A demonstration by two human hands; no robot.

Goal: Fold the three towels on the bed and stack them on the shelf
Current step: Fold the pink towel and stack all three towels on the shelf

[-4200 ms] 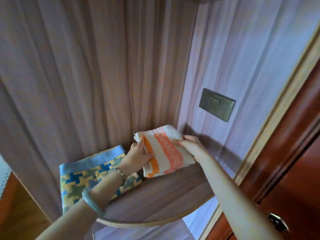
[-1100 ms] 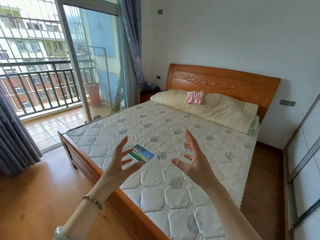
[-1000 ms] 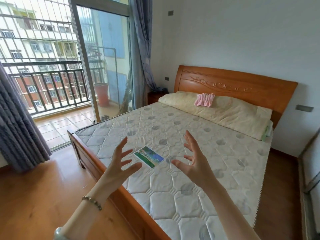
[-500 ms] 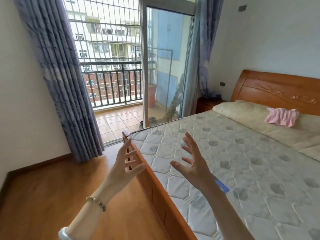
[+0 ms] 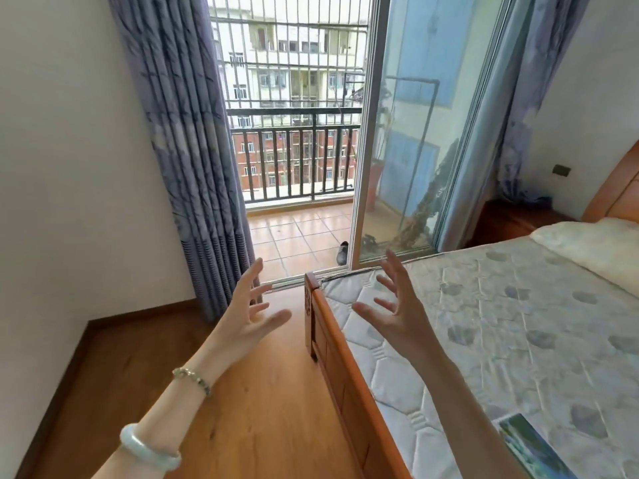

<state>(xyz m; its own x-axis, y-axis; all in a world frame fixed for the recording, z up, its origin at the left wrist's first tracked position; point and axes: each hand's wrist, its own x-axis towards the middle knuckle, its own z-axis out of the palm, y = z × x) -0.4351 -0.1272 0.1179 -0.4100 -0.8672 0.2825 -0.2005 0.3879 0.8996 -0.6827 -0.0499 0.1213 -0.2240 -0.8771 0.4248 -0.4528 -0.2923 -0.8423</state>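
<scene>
Both of my hands are raised in front of me with the fingers spread and nothing in them. My left hand (image 5: 250, 312) hovers over the wooden floor, left of the bed's corner. My right hand (image 5: 397, 311) hovers over the foot end of the bed (image 5: 345, 371), above the quilted mattress (image 5: 518, 323). A folded green and blue towel (image 5: 532, 447) lies flat on the mattress at the bottom right, partly cut off by the frame edge. The shelf is out of view.
The wooden floor (image 5: 242, 409) stretches to the left of the bed. A grey-blue curtain (image 5: 193, 150) hangs beside an open sliding balcony door (image 5: 415, 133). A cream pillow (image 5: 594, 243) lies at the head end, with a nightstand (image 5: 508, 219) behind it.
My view has swung left from the bed toward the balcony door. The pink cloth on the pillow has left the frame, and the green and blue towel has slid to the bottom right. My hands stay open.
</scene>
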